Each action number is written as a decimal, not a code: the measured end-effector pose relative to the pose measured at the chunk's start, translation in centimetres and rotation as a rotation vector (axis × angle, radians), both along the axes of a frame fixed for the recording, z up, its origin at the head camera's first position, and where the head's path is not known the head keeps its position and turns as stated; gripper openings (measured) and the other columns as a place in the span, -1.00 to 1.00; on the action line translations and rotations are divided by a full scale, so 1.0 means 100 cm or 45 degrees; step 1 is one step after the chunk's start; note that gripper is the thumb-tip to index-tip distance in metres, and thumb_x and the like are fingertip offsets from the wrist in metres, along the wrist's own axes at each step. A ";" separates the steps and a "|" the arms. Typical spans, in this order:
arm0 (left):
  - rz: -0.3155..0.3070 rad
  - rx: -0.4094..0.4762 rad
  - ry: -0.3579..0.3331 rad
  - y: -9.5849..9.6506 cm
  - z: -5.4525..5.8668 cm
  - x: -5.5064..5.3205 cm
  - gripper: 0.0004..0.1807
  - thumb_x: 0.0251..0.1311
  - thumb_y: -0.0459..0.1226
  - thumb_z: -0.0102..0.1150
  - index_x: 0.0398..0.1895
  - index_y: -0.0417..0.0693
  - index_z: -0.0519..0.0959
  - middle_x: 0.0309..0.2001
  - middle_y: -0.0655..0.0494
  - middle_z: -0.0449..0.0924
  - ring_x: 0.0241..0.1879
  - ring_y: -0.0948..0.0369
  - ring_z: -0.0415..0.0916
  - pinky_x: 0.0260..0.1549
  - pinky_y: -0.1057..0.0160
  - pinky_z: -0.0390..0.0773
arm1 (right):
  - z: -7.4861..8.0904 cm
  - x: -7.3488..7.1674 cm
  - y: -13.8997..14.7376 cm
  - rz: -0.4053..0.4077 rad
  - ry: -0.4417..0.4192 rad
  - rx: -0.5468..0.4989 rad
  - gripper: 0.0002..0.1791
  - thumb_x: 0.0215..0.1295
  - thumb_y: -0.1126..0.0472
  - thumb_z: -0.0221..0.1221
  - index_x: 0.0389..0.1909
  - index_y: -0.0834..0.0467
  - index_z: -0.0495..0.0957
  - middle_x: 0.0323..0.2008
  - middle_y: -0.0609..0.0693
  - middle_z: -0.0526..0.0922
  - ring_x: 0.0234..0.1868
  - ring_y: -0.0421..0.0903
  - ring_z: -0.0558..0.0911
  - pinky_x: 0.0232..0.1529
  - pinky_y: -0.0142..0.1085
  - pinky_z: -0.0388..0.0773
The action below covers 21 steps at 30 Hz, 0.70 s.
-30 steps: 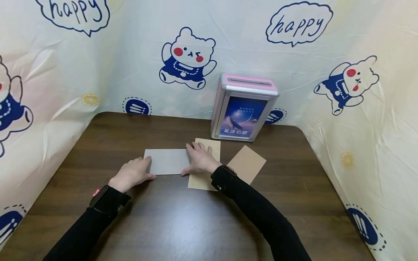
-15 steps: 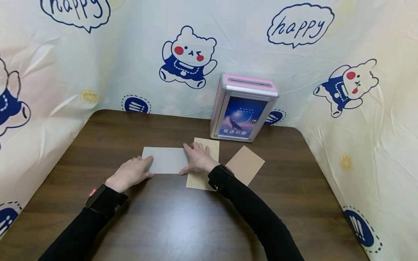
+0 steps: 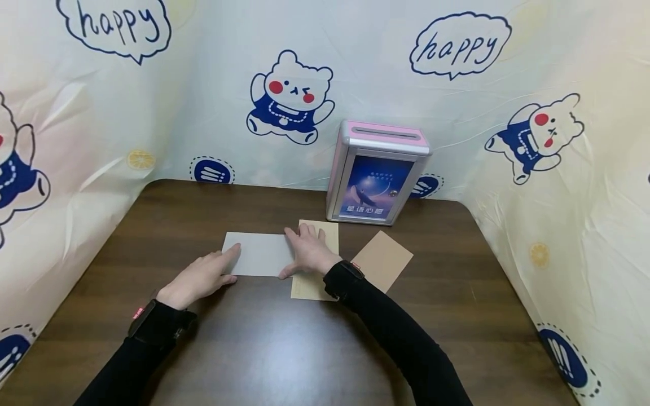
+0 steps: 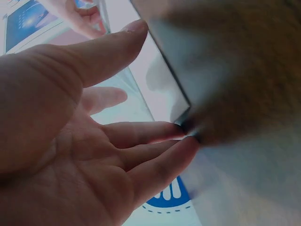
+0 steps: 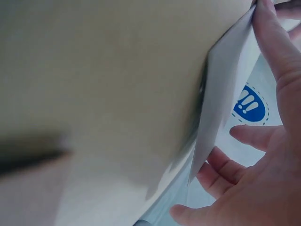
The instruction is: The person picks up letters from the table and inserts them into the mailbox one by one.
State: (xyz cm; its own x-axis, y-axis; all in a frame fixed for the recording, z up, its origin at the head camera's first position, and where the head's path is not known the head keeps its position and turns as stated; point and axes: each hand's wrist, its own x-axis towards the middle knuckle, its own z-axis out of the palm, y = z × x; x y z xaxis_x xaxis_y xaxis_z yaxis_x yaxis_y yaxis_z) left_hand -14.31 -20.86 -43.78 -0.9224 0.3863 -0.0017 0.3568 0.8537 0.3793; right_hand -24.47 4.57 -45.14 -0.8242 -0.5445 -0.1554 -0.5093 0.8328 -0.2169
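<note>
A white rectangular piece of paper (image 3: 261, 255) lies crosswise on the brown table (image 3: 284, 344). My left hand (image 3: 200, 276) is at its left end, with the thumb over the surface and the other fingers extended by the end; in the left wrist view these fingers (image 4: 155, 134) reach to a corner. Over the right end spreads my right hand (image 3: 313, 252), thumb near the front edge and index finger near the back edge. In the right wrist view, fingertips (image 5: 212, 176) touch the paper's (image 5: 223, 84) edge. A cream sheet (image 3: 311, 288) lies partly under the right hand.
A tan card (image 3: 384, 260) lies slanted to the right, partly behind the right wrist. At the back stands a silver and pink box (image 3: 378, 175) with a slot in its top and a blue picture on its front. A printed cloth (image 3: 203, 84) surrounds the table.
The left thumb reaches slightly farther over the white paper, and the left wrist has shifted a little left and toward the body. The right hand keeps nearly the same place. The view shifts slightly.
</note>
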 end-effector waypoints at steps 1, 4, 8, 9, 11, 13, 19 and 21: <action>0.007 0.015 -0.019 0.000 0.000 0.000 -0.24 0.29 -0.32 0.31 0.48 -0.46 0.26 0.35 -0.55 0.45 0.22 -0.37 0.51 0.16 -0.38 0.56 | -0.001 0.001 0.000 0.003 0.005 0.011 0.43 -0.34 -0.47 0.49 0.61 0.05 0.18 0.25 0.18 0.38 0.26 0.09 0.28 0.42 0.29 0.19; 0.029 0.040 -0.050 0.000 0.000 -0.002 -0.24 0.35 -0.34 0.24 0.51 -0.50 0.19 0.38 -0.55 0.41 0.25 -0.33 0.49 0.18 -0.36 0.55 | -0.001 0.002 -0.001 0.010 0.028 0.037 0.43 -0.37 -0.47 0.49 0.60 0.04 0.19 0.26 0.18 0.36 0.30 0.10 0.27 0.47 0.34 0.12; 0.082 0.090 -0.045 0.000 0.001 -0.007 -0.26 0.38 -0.39 0.17 0.53 -0.52 0.12 0.33 -0.62 0.43 0.23 -0.34 0.50 0.15 -0.37 0.56 | 0.001 0.001 -0.002 0.014 0.076 0.044 0.36 -0.44 -0.47 0.51 0.49 0.07 0.31 0.23 0.19 0.38 0.30 0.14 0.27 0.46 0.39 0.11; 0.105 0.111 -0.045 0.000 0.001 -0.009 -0.25 0.40 -0.40 0.15 0.53 -0.54 0.09 0.33 -0.64 0.42 0.23 -0.35 0.49 0.15 -0.38 0.56 | 0.002 0.000 -0.002 0.012 0.087 0.043 0.33 -0.45 -0.47 0.51 0.44 0.08 0.35 0.20 0.18 0.39 0.27 0.14 0.29 0.44 0.38 0.15; 0.161 0.159 -0.051 0.001 0.003 -0.012 -0.24 0.42 -0.41 0.11 0.54 -0.58 0.03 0.34 -0.68 0.37 0.26 -0.36 0.46 0.16 -0.38 0.55 | 0.002 -0.001 0.000 0.001 0.119 0.053 0.26 -0.46 -0.50 0.50 0.34 0.07 0.38 0.12 0.14 0.42 0.19 0.11 0.31 0.35 0.33 0.25; 0.212 0.198 -0.051 0.001 0.005 -0.016 -0.24 0.42 -0.42 0.10 0.53 -0.63 0.00 0.25 -0.68 0.45 0.15 -0.33 0.54 0.04 -0.31 0.64 | 0.004 -0.003 0.003 -0.011 0.148 0.069 0.21 -0.45 -0.53 0.46 0.27 0.06 0.39 0.04 0.10 0.44 0.11 0.08 0.32 0.25 0.25 0.32; 0.307 0.298 0.014 0.003 0.013 -0.024 -0.31 0.34 -0.43 0.21 0.43 -0.62 0.19 -0.20 -0.39 0.66 -0.31 -0.06 0.57 -0.37 -0.03 0.67 | 0.015 -0.004 0.010 -0.011 0.177 0.006 -0.06 -0.23 -0.48 0.42 0.03 0.10 0.42 -0.20 0.04 0.63 -0.13 0.01 0.52 0.05 0.12 0.40; 0.304 0.320 0.044 0.004 0.016 -0.025 -0.41 0.35 -0.42 0.20 0.36 -0.58 0.31 -0.25 -0.33 0.65 -0.34 -0.03 0.54 -0.40 0.01 0.62 | 0.021 -0.002 0.012 0.008 0.169 -0.022 -0.21 -0.05 -0.43 0.37 -0.04 0.10 0.47 -0.34 -0.01 0.67 -0.25 -0.05 0.59 -0.02 0.07 0.43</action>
